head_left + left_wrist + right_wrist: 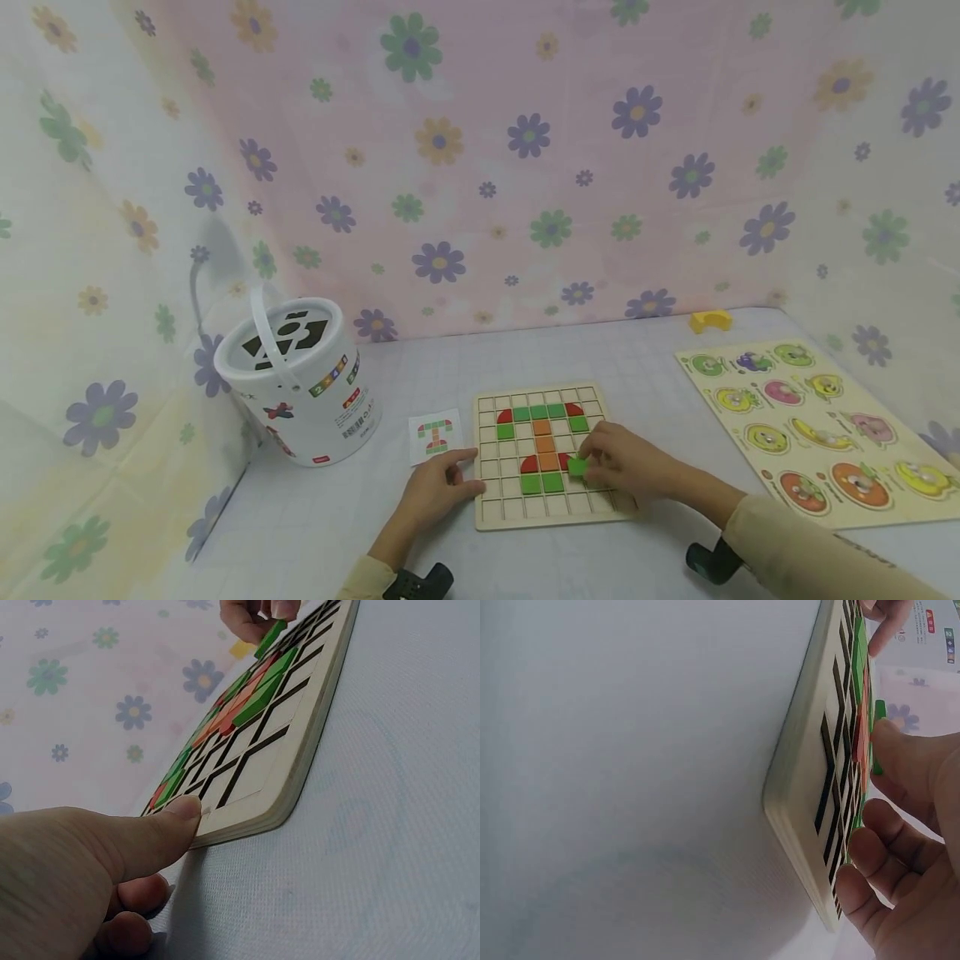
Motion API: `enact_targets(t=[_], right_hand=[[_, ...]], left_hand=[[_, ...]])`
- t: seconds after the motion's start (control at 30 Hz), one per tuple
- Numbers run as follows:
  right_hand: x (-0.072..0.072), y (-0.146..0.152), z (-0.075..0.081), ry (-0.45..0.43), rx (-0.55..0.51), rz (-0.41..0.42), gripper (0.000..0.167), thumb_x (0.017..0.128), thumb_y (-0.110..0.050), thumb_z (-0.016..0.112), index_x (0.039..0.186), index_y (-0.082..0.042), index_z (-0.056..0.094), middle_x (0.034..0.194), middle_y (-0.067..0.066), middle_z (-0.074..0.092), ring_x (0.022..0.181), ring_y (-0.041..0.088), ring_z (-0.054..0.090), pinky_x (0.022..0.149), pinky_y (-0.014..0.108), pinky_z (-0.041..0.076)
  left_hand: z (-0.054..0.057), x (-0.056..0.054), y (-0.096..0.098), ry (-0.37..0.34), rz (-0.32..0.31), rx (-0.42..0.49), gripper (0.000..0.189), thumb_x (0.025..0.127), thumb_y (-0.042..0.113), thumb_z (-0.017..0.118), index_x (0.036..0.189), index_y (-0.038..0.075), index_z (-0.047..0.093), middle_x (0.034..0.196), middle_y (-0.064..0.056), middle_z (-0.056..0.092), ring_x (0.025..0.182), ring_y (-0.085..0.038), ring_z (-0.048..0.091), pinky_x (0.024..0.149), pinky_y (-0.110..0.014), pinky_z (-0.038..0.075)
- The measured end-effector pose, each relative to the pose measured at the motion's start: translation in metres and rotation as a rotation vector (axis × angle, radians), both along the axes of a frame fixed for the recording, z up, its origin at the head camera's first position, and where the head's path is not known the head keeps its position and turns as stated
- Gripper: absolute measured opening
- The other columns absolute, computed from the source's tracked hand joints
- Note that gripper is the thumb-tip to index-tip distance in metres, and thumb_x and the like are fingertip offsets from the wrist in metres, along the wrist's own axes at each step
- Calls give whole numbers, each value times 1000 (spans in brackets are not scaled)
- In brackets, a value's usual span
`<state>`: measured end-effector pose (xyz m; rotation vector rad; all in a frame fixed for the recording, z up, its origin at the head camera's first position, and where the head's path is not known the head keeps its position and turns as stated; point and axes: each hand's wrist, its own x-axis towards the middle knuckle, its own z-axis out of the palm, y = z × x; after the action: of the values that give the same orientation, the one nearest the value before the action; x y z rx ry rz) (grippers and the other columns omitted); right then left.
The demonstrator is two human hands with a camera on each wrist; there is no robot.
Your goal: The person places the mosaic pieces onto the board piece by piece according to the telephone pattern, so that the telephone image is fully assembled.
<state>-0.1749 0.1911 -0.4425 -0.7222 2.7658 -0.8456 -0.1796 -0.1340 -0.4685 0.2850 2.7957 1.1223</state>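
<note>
A wooden grid board (558, 526) lies flat on the table, holding green and orange square tiles and red rounded-corner tiles in a mushroom-like pattern. My right hand (626, 460) pinches a green square tile (577, 467) between thumb and fingers, just over the lower right of the pattern. In the right wrist view that green tile (879, 739) stands tilted, part hidden by the thumb. My left hand (438, 493) is at the board's left edge, its thumb (161, 836) on the rim near a corner and its other fingers beside the board.
A small pattern card (416, 450) lies left of the board. Farther left stands a white lidded bucket (315, 417) with a handle. At right is a fruit-and-vegetable puzzle board (750, 417), with a yellow arched block (711, 321) behind it. A flowered curtain (480, 167) encloses the table.
</note>
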Motion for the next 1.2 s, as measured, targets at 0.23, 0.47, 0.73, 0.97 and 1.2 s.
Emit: enact_targets(t=[0.23, 0.47, 0.73, 0.97, 1.2], right_hand=[[2, -4, -2, 35, 23, 20, 19, 89, -34, 71, 101, -20, 68, 98, -9, 55, 87, 5, 47, 77, 24, 45], [4, -5, -3, 48, 26, 45, 21, 89, -35, 72, 103, -19, 70, 99, -10, 55, 89, 4, 49, 79, 25, 47], [6, -5, 0, 57, 15, 69, 22, 89, -34, 71, 104, -18, 70, 103, -9, 57, 93, 6, 51, 82, 27, 47], [7, -5, 0, 50, 30, 53, 21, 88, -34, 72, 103, -18, 71, 101, -10, 56, 92, 5, 49, 82, 27, 47], [7, -6, -2, 53, 33, 50, 22, 88, -35, 72, 103, -19, 71, 101, -10, 57, 92, 4, 49, 81, 26, 47]], left_hand=[[0, 0, -1, -8, 0, 3, 58, 79, 41, 80, 129, 18, 65, 73, 6, 52, 68, -8, 46, 59, -21, 34], [-1, 0, -1, -9, -11, -3, 58, 79, 41, 80, 130, 18, 65, 73, 6, 52, 67, -8, 46, 59, -21, 34], [-1, 0, -2, 1, -28, -15, 58, 79, 41, 80, 130, 17, 64, 73, 6, 52, 67, -8, 45, 59, -22, 33], [0, 1, -1, -3, -26, -16, 58, 79, 40, 80, 131, 17, 64, 74, 6, 52, 67, -8, 46, 59, -22, 34], [1, 1, -1, 1, -22, -22, 58, 80, 39, 80, 131, 17, 64, 74, 5, 53, 68, -9, 46, 59, -22, 33]])
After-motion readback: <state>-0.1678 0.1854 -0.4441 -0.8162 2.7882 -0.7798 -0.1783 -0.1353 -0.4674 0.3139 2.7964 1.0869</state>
